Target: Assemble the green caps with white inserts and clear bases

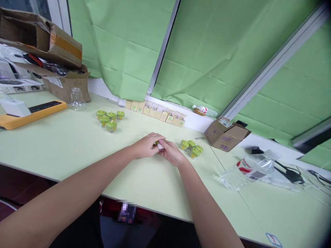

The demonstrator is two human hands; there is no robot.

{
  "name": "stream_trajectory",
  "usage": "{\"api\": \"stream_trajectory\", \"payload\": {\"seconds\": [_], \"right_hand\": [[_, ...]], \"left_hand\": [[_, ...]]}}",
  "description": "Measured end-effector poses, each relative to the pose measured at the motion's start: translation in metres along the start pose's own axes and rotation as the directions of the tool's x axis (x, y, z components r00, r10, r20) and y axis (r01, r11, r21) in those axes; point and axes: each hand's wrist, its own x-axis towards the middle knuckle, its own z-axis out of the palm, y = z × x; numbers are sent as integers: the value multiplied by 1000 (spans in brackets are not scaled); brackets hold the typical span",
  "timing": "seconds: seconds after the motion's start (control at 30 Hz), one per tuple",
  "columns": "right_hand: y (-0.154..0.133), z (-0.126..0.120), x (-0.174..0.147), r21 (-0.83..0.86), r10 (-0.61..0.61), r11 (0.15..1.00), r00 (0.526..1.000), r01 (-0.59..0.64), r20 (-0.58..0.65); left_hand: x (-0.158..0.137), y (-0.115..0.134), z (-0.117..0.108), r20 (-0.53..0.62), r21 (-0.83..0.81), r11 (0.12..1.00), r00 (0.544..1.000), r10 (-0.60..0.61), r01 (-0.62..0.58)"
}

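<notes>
My left hand point(147, 145) and my right hand point(171, 153) meet over the middle of the table, fingers closed around one small green-and-white piece point(160, 146). Most of it is hidden by the fingers, so its exact kind does not show. Just behind my left hand is a faint clear outline, too thin to identify. To the right of my hands stands a cluster of small clear containers with green lids point(196, 151). A similar group of green-lidded containers point(111, 126) stands farther off on the left.
A row of small cardboard boxes point(153, 111) lines the table's back edge. At right are a cardboard box point(227, 134), a large clear bottle point(241, 174) and black cables point(291, 175). Leftward lie an orange power strip point(49, 109), a clear bottle top point(77, 100) and stacked cartons point(66, 86).
</notes>
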Motion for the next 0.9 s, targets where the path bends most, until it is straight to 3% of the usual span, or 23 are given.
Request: {"api": "stream_trajectory", "payload": {"seconds": [0.33, 0.47, 0.6, 0.77, 0.9], "right_hand": [[-6, 2, -4, -57, 105, 993, 994, -105, -4], [-9, 7, -5, -229, 132, 962, 988, -146, -75], [-13, 9, -8, -362, 163, 913, 982, -187, -98], [-14, 6, -10, -355, 216, 908, 975, -222, -58], [-12, 8, -9, -345, 171, 921, 983, -182, -62]], "left_hand": [[2, -2, 10, 100, -40, 999, 995, 24, -20], [0, 0, 8, 115, -51, 998, 993, 31, -25], [-2, -1, 7, 89, -74, 997, 996, -23, 29], [-2, -14, 7, 92, -98, 987, 989, -117, 126], [-2, -25, 7, 63, -59, 983, 983, -173, 177]]}}
